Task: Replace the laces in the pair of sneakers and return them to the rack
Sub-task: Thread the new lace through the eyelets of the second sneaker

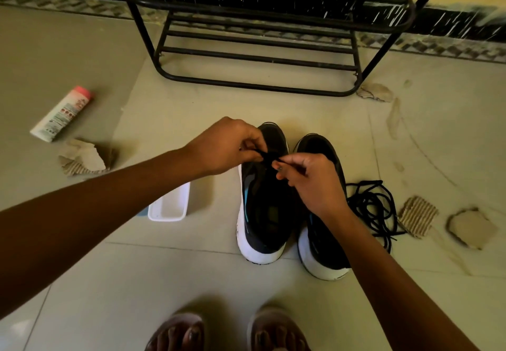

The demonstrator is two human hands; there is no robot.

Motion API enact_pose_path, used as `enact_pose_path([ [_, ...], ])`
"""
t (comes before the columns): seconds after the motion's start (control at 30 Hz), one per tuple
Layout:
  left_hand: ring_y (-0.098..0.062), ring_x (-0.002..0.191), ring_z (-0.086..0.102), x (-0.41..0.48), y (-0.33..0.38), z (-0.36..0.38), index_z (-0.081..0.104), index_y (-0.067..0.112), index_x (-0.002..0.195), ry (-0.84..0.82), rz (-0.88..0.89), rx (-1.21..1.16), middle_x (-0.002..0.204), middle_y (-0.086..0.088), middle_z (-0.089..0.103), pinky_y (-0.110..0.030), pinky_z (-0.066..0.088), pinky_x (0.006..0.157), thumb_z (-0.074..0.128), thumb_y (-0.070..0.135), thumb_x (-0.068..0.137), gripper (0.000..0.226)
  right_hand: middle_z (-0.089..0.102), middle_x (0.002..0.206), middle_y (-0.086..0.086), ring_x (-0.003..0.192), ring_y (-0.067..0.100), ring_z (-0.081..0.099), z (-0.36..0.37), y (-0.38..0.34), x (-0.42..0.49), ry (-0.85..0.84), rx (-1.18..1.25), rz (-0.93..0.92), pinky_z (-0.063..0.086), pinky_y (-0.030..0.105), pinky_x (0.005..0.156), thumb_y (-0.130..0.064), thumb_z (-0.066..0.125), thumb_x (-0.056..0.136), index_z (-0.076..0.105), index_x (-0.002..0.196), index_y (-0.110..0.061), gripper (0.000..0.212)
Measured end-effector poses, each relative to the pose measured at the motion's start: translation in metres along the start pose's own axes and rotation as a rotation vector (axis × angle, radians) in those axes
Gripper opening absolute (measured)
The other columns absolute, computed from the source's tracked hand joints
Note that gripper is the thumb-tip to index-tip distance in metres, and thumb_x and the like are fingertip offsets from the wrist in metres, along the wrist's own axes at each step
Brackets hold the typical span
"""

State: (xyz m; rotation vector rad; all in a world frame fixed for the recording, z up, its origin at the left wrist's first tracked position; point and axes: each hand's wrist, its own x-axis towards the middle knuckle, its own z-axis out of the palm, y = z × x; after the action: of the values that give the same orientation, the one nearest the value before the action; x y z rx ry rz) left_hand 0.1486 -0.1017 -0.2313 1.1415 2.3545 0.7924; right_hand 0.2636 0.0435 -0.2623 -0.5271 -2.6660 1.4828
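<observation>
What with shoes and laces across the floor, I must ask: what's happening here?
A person works on a pair of black sneakers with white soles. The left hand and right hand both pinch a thin black lace above the sneaker on the left. A loose tangle of black laces lies right of the pair. The black metal rack stands behind, sneakers not yet on it.

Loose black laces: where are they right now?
In the head view the loose black laces lie tangled on the floor at right, between the right-hand sneaker and a corrugated cardboard scrap.
</observation>
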Motion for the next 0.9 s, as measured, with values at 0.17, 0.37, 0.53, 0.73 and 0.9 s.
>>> enact_pose_path([
  [0.17,0.001,0.055,0.062,0.001,-0.021,0.007,0.072,0.020,0.097,0.107,-0.180,-0.256,0.073,0.004,0.068,-0.008,0.048,0.063,0.065,0.013,0.085,0.016,0.070,0.086,-0.005,0.071,-0.004,0.058,0.006,0.012,-0.002,-0.021,-0.100,0.029,0.041,0.002,0.069,-0.019,0.060,0.091,0.072,0.103,-0.016,0.017],
  [0.37,-0.001,0.056,0.062,0.001,-0.034,0.022,0.073,0.022,0.098,0.079,-0.230,-0.182,0.074,0.013,0.066,-0.007,0.042,0.053,0.067,0.016,0.084,0.016,0.054,0.112,-0.004,0.101,0.007,0.046,0.029,0.022,-0.003,-0.010,-0.235,0.080,0.029,0.005,0.078,-0.047,0.059,0.084,0.068,0.109,-0.027,0.033],
  [0.53,0.017,0.053,0.053,0.002,-0.032,0.032,0.072,0.019,0.099,0.058,-0.178,-0.183,0.076,0.012,0.063,0.001,0.035,0.057,0.067,0.008,0.083,0.020,0.035,0.101,-0.023,0.124,0.014,0.033,0.033,0.019,0.003,-0.017,-0.064,0.162,0.030,0.029,0.105,-0.041,0.070,0.079,0.070,0.104,-0.026,0.029],
  [0.73,0.007,0.064,0.056,0.005,-0.038,0.048,0.075,0.015,0.093,0.086,-0.147,-0.170,0.084,0.005,0.068,0.000,0.037,0.064,0.071,0.015,0.080,0.013,0.035,0.129,-0.005,0.129,0.018,0.030,0.040,0.020,0.004,0.017,0.061,0.269,0.031,0.035,0.109,-0.030,0.073,0.078,0.061,0.086,-0.037,0.017],
  [0.9,-0.009,0.076,0.051,0.005,-0.044,0.048,0.069,0.008,0.093,0.125,-0.162,-0.043,0.087,0.001,0.057,-0.007,0.034,0.063,0.061,0.009,0.087,0.010,0.034,0.129,-0.009,0.128,0.018,0.032,0.045,0.023,0.003,0.055,0.098,0.290,0.034,0.036,0.109,-0.025,0.072,0.079,0.061,0.088,-0.036,0.018],
])
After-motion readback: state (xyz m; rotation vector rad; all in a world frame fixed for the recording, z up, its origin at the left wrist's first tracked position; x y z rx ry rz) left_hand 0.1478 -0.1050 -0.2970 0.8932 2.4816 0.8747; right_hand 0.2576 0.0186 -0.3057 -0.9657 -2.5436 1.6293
